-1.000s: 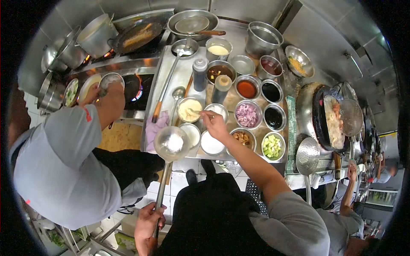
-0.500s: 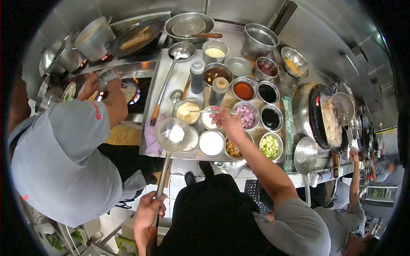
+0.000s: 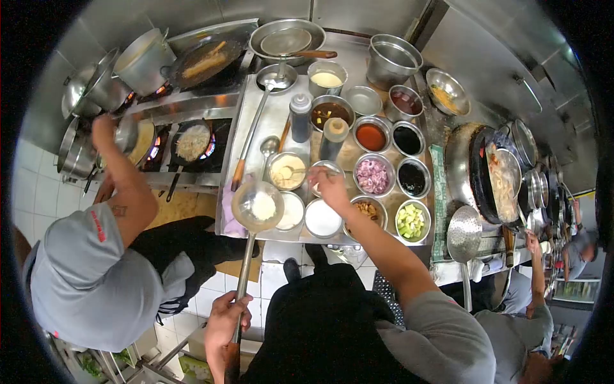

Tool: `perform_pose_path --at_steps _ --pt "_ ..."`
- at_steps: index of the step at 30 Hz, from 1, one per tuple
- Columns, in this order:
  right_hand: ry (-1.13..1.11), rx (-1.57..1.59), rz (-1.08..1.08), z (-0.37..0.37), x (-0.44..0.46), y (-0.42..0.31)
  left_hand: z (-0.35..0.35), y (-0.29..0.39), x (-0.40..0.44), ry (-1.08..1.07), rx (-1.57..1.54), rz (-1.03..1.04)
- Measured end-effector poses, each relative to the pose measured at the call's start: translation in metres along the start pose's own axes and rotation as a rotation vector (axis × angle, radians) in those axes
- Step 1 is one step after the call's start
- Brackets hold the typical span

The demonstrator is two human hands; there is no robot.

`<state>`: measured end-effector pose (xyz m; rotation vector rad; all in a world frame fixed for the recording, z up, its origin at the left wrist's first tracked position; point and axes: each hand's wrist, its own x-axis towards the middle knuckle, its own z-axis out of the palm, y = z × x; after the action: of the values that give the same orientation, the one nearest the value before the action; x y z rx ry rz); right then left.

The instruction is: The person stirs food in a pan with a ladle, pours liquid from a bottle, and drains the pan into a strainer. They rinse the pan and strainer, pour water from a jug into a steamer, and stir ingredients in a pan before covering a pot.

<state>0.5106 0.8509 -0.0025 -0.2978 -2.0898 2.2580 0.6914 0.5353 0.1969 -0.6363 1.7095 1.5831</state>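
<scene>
My left hand [image 3: 228,318] is wrapped round the long handle of a ladle [image 3: 244,219], whose bowl holds a pale substance and hangs at the table's front edge. My right hand [image 3: 329,184] is closed on a small spoon [image 3: 299,171], its tip in the cup of creamy yellow paste [image 3: 282,180]. Below the right hand sits a cup of white powder [image 3: 322,218], with another white cup [image 3: 292,211] to its left. Chopped red onion [image 3: 372,176] lies in a cup just right of the hand, and brown pieces [image 3: 366,210] fill one under the forearm.
Two squeeze bottles [image 3: 300,118] [image 3: 333,138] stand behind the cups. A co-worker [image 3: 96,275] works at the lit burners on the left, where a small pan [image 3: 192,141] sits. At the right are a perforated skimmer [image 3: 464,234] and a large wok [image 3: 499,182].
My right hand first lifted the spoon from the paste and then lowered it back in. More pale substance shows in the ladle. The co-worker's arms moved left, away from the small pan.
</scene>
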Motion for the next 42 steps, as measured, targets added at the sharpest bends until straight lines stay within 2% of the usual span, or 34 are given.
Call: perform_pose_path --at_steps 2,7,9,10,11,13,15,17,18,19,21,23,25,26,28,29,31,35,37,42 --pt "0.018 0.118 0.110 -0.012 -0.002 -0.025 0.000 0.003 0.001 -0.005 0.029 0.013" --pt "-0.042 0.222 0.086 -0.022 -0.019 -0.090 0.003 0.015 0.013 0.001 0.078 0.030" --pt "-0.145 0.165 0.039 -0.023 -0.030 -0.117 0.003 0.020 0.022 -0.031 0.076 0.078" --pt "-0.118 0.047 -0.088 -0.028 -0.034 -0.118 0.004 0.022 0.025 -0.050 0.046 0.090" --pt "-0.109 0.042 -0.091 -0.034 -0.040 -0.119 0.004 0.025 0.026 -0.061 0.050 0.092" --pt "0.033 -0.367 -0.310 -0.052 -0.054 -0.121 0.005 0.032 0.024 -0.069 0.042 0.094" --pt "0.039 -0.410 -0.299 -0.075 -0.056 -0.087 0.004 0.032 0.020 -0.060 0.084 0.112" --pt "0.124 -0.569 -0.403 -0.084 -0.069 -0.063 0.002 0.029 0.016 -0.062 0.075 0.095" --pt "0.121 -0.365 -0.173 -0.082 -0.077 -0.052 0.000 0.026 0.015 -0.069 0.065 0.090" --pt "0.126 -0.361 -0.166 -0.079 -0.079 -0.044 0.000 0.026 0.012 -0.070 0.072 0.083" --pt "0.169 -0.132 -0.114 -0.076 -0.081 -0.032 -0.001 0.028 0.005 -0.062 0.075 0.061" --pt "0.237 -0.246 -0.120 -0.073 -0.088 -0.048 -0.006 0.022 0.002 -0.059 0.083 0.067" --pt "0.163 -0.521 -0.348 -0.077 -0.091 -0.064 -0.010 0.017 -0.001 -0.062 0.088 0.075" --pt "0.166 -0.524 -0.342 -0.081 -0.097 -0.067 -0.012 0.014 -0.003 -0.048 0.101 0.099" --pt "0.077 -0.513 -0.558 -0.087 -0.105 -0.073 -0.017 0.008 -0.005 -0.025 0.089 0.116" --pt "0.075 -0.516 -0.561 -0.090 -0.114 -0.074 -0.020 0.005 -0.007 -0.026 0.086 0.118" --pt "0.012 -0.408 -0.237 -0.091 -0.143 -0.072 -0.025 -0.001 -0.009 -0.022 0.061 0.131" --pt "0.074 -0.381 -0.115 -0.092 -0.171 -0.022 -0.033 -0.007 -0.010 -0.053 0.093 0.124" --pt "0.135 -0.056 0.062 -0.077 -0.178 -0.005 -0.035 -0.008 -0.010 -0.089 0.098 0.109" --pt "0.266 0.131 0.079 -0.074 -0.185 0.007 -0.034 -0.007 -0.013 -0.111 0.097 0.054"
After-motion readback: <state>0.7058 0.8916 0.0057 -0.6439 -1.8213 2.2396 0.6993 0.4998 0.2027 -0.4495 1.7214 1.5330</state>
